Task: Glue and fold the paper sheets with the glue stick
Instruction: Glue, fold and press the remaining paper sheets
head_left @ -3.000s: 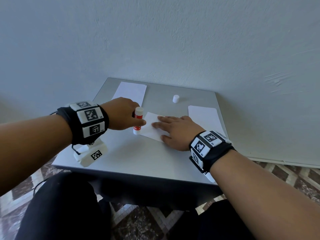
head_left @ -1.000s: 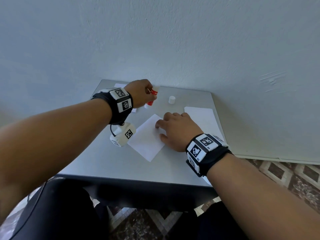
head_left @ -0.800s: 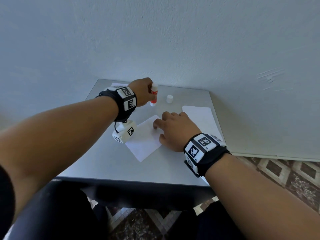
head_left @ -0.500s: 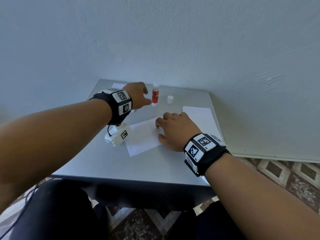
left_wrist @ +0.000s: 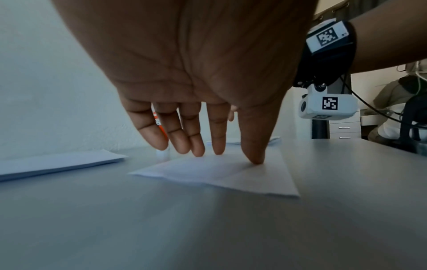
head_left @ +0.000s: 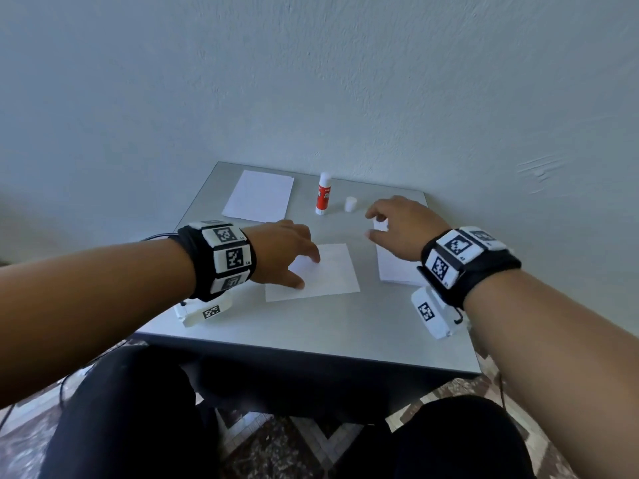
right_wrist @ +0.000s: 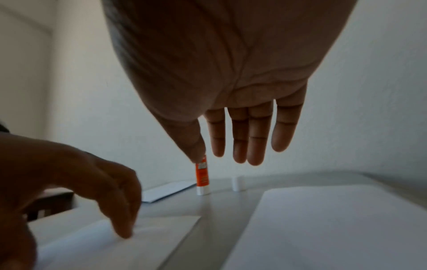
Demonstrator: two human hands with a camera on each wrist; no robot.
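While the grey table (head_left: 311,326) carried everything within easy reach, its layout read as a small workflow. Three lots of white paper lay on it: a stack at the far left (head_left: 258,198), a stack at the right (head_left: 394,267), and a single sheet (head_left: 332,274) in the middle, probably the one being worked. The left hand (head_left: 280,250) rested its spread fingertips (left_wrist: 254,157) on that middle sheet, thumb pressing down, seemingly to pin it flat; it gripped nothing. The right hand (head_left: 401,229) hovered above the right stack with fingers straight and slightly parted, holding nothing, perhaps heading for a fresh sheet or the cap. One glue stick (head_left: 323,197) stood upright and uncapped near the back edge, apart from both hands, likely parked there so its tacky tip stayed off the paper. Its one white cap (head_left: 350,204) stood just beside it.
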